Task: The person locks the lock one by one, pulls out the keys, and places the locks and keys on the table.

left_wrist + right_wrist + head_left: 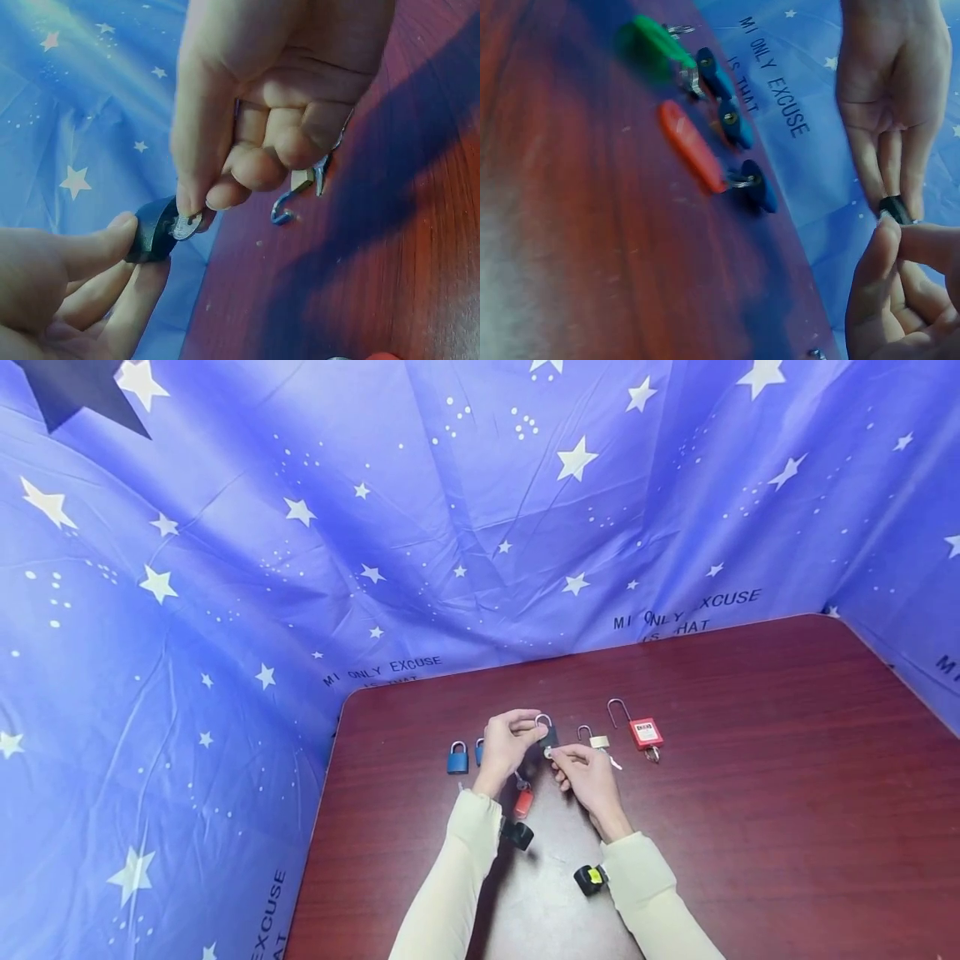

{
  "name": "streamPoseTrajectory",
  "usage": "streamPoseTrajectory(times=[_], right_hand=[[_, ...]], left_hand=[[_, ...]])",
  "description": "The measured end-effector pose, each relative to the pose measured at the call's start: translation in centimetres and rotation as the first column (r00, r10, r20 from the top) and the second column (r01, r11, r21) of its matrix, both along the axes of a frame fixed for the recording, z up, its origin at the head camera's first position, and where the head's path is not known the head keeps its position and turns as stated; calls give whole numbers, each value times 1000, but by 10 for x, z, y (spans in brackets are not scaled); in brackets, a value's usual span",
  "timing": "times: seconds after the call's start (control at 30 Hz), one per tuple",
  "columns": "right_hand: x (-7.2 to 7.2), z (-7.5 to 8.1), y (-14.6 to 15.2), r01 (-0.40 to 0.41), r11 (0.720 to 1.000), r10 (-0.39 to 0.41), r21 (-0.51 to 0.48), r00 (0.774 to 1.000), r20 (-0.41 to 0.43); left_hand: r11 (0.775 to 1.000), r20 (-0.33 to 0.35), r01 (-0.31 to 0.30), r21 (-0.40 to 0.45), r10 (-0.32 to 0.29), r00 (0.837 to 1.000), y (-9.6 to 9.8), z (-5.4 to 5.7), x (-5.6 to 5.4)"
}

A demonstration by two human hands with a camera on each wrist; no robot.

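Black padlock (150, 236) between left fingers (144, 296)

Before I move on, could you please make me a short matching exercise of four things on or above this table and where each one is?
Things:
1. Red padlock
2. Key at the dark padlock
3. Brass padlock
4. Dark padlock

Places:
A. Held by the left hand
B. On the table, just left of the red padlock in the head view
C. Pinched by the right hand
D. Farthest right of all the padlocks in the head view

Right pairs: 1-D, 2-C, 3-B, 4-A
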State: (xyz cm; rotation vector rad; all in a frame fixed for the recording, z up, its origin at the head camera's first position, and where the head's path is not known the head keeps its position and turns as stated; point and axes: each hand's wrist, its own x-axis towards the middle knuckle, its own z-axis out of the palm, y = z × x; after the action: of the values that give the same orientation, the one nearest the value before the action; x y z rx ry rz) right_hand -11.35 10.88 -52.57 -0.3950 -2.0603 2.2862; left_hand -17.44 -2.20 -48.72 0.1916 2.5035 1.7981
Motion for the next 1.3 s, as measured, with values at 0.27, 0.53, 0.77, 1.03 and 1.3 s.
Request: streamPoseTrajectory(times=[0.27, 0.53, 0.77, 1.03, 1.3], right_hand=[[3, 5, 6, -18, 998, 16, 66, 999, 33], [6, 5, 13, -28, 991, 21, 127, 998, 57], [14, 3, 15, -74, 987, 65, 145, 996, 65], [10, -2, 18, -84, 867, 69, 491, 996, 48], [10, 1, 17, -143, 653, 92, 743, 990, 110]], left_hand=[[999, -8, -48, -21, 48, 999, 6, -1, 0], [997, 11, -76, -7, 76, 997, 14, -5, 4], [979, -11, -196, 58, 197, 980, 12, -6, -1], [980, -20, -157, -121, 156, 988, 14, -20, -3], [966, -1, -152, -209, 155, 988, 19, -28, -2]])
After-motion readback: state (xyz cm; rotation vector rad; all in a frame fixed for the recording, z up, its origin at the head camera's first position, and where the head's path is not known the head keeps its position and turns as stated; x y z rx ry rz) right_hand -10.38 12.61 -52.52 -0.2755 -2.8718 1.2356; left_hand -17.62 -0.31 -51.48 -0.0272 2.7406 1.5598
